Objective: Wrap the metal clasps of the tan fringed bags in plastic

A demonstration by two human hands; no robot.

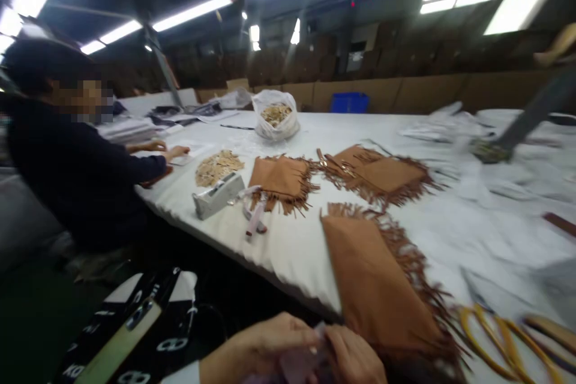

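At the bottom of the view my left hand [270, 345] has its fingers pinched on a thin, see-through, pinkish plastic piece [297, 365]. My right hand [355, 355] grips the same plastic piece from the other side, its fingers curled. The lower part of the piece runs out of the picture, so I cannot tell its full shape. Right beside my right hand, a large brown fringed leather-like piece [373, 276] lies on the white-covered table [297, 258]. Scissors with yellow handles [508, 342] rest at the lower right.
More brown fringed pieces [279, 175] lie mid-table, near a white box-like device [219, 195] and a heap of small tan bits [219, 167]. Behind stands a plastic bag of similar bits [276, 115]. A person in dark clothes [85, 150] works at left. A grey post [535, 111] rises at right.
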